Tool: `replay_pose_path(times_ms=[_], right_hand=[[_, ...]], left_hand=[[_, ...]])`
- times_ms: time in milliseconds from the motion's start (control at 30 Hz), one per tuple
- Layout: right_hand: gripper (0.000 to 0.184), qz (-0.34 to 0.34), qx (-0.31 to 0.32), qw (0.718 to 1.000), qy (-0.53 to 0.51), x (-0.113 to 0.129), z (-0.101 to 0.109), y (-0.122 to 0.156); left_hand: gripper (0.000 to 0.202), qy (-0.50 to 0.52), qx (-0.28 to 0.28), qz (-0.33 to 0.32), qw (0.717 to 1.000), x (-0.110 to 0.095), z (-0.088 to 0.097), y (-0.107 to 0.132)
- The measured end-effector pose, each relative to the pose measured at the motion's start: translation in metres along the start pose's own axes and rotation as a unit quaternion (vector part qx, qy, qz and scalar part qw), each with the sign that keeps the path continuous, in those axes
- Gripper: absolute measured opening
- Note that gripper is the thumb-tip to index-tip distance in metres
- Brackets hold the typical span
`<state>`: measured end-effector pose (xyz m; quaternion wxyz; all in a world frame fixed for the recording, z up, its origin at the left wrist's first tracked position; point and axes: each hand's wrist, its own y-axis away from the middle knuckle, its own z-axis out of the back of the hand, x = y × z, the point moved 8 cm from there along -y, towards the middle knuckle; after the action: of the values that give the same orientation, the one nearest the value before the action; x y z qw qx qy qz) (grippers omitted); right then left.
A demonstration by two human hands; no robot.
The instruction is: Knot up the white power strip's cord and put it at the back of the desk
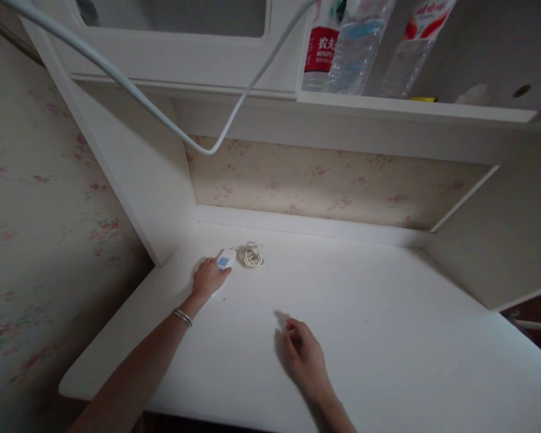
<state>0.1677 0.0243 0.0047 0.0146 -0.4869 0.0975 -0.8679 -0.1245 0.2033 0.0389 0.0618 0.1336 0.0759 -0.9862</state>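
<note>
My left hand [210, 276] is closed over a white power strip [226, 260] that lies on the white desk near its left side. Sockets on a blue patch show at the strip's far end; my palm and fingers hide much of the rest. A coiled white cord [251, 255] rests just right of the strip and joins its far end. Lower and nearer to me, my right hand [305, 358] hovers over the desktop, its fingers loosely curled and a gap between thumb and forefinger. Nothing shows in it.
The white desk [365, 288] has a raised back ledge and side panels. Above it, a shelf [415, 108] holds several plastic bottles [358, 48]. A thick white cable [207, 149] hangs in a loop across the upper view. Flowered wallpaper [49, 240] covers the wall at left.
</note>
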Motion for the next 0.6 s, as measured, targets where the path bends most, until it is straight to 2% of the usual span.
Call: replay_pose_path(times_ms=[300,433,600], right_hand=[[0.020,0.005,0.009,0.999,0.036,0.003,0.002,-0.010],[0.021,0.016,0.001,0.997,0.078,0.006,0.002,-0.010],[0.021,0.027,-0.002,0.995,0.095,0.011,0.003,-0.010]], left_hand=[[0.061,-0.040,-0.035,0.093,0.994,0.035,0.005,-0.051],[0.062,-0.050,-0.033,0.098,0.993,0.046,0.007,-0.067],[0.060,-0.062,-0.028,0.091,0.994,0.046,0.009,-0.078]])
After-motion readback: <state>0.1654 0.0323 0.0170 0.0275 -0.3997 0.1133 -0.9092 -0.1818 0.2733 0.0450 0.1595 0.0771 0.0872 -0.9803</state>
